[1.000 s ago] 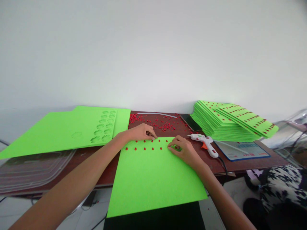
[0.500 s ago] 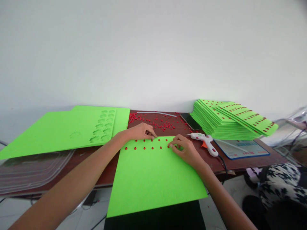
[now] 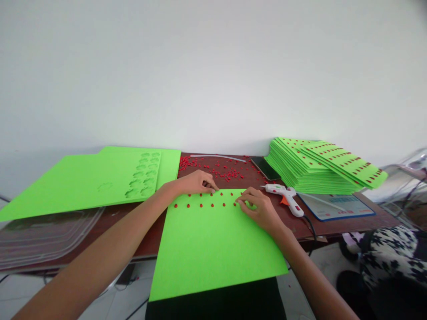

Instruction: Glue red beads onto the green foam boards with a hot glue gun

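A bright green foam sheet lies partly on the table, its near part over a dark surface at my lap. Two rows of small red beads run across its far end. My left hand rests at the sheet's far edge, fingers curled together and tips on that edge. At the right end of the nearer row, my right hand has thumb and index finger closed on a red bead against the sheet. Part of the far row is hidden behind my fingers.
Loose red beads lie scattered behind the sheet, near a phone. To the right are a white glue gun, a stack of beaded green sheets and a blue-edged board. Large green sheets lie left. A patterned garment shows at right.
Almost nothing differs. Both hands stay in place on the sheet, with only a very slight shift of the right hand and the view.
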Demonstrator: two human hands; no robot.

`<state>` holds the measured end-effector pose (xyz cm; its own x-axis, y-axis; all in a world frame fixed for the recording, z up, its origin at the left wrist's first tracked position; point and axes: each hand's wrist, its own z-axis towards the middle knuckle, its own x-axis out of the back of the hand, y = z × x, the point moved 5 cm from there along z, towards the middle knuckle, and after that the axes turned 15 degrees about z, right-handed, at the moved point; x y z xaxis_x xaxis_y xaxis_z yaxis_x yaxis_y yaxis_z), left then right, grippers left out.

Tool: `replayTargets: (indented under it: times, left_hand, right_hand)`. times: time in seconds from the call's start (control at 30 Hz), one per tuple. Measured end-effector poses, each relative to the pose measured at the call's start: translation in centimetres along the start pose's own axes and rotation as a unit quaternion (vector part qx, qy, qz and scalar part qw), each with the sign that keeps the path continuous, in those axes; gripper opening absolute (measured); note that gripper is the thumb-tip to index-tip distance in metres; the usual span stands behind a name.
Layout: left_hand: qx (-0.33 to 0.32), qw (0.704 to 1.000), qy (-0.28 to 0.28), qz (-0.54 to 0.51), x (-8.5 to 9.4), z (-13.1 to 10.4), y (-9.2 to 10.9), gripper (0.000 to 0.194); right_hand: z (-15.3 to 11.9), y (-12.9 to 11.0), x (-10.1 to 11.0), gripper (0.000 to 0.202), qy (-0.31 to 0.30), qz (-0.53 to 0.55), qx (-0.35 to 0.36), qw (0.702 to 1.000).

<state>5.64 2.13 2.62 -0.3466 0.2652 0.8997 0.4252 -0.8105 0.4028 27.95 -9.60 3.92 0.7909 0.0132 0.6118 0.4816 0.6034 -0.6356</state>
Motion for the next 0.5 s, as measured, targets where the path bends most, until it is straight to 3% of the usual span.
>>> replayTargets:
  times: [0.13, 0.5]
  left_hand:
    - [0.002, 1.000, -0.004, 0.005, -0.01, -0.01, 0.00, 0.024]
    - [0.009, 1.000, -0.004, 0.001, 0.04, -0.04, 0.06, 0.023]
  right_hand:
    - [-0.20, 0.23, 0.60, 0.014, 0.040, 0.034, -0.013, 0.999]
    - [-0.05, 0.08, -0.26, 0.013, -0.025, 0.020, -0.008, 0.999]
